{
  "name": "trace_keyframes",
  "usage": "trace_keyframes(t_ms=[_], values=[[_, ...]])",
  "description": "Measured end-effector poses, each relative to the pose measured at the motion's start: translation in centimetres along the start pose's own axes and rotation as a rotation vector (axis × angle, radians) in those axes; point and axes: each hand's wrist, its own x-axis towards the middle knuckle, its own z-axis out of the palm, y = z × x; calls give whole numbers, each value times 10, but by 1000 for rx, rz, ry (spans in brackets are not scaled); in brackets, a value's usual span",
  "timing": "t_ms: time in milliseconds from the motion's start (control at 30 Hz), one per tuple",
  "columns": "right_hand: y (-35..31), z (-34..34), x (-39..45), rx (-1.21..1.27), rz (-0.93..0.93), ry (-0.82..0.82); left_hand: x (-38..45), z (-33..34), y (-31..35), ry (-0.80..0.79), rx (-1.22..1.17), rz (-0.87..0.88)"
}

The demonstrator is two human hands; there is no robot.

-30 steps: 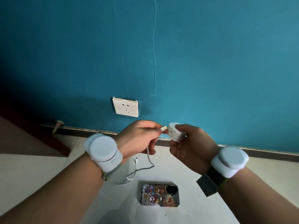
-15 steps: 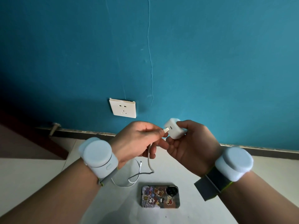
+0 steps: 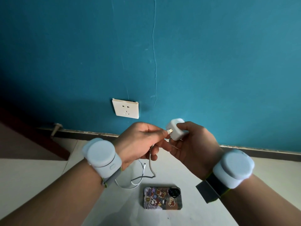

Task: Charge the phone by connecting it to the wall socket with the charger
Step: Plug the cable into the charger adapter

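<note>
My right hand (image 3: 190, 144) grips a white charger block (image 3: 175, 129) in front of the blue wall. My left hand (image 3: 140, 142) pinches the cable's plug (image 3: 169, 131), whose metal tip touches the block's port face. The white cable (image 3: 150, 167) hangs from my left hand and loops on the floor, its free end (image 3: 144, 166) lying loose. A phone (image 3: 162, 198) in a sticker-covered case lies face down on the floor below my hands. The white wall socket (image 3: 126, 108) sits on the wall, up and left of the block.
A dark skirting strip (image 3: 260, 148) runs along the wall's base. At the far left are a dark red door or panel (image 3: 24, 132) and a small metal stopper (image 3: 55, 128). The floor (image 3: 187, 168) is pale tile. Both wrists wear pale round bands.
The plug tip has closed the gap and now meets the charger block's port. Both hands have stayed in front of the wall, with the block tilted up slightly.
</note>
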Motion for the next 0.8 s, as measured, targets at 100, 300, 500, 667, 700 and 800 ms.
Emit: trace_keyframes(t_ms=[100, 300, 500, 667, 700, 800], values=[[1, 1, 0, -2, -31, 5, 0, -1, 0, 1, -20, -3], [2, 3, -2, -83, -87, -2, -2, -3, 1, -4, -25, -5], [3, 3, -3, -124, -136, 23, -3, -2, -1, 9, -29, -4], [3, 3, -4, -150, -172, 38, -2, -2, -1, 21, -15, -1], [3, 4, -4, -158, -181, 41, -2, -3, -1, 23, -13, -1], [4, 5, -4, -179, -206, 41, -1, -3, -2, 29, -13, -2]])
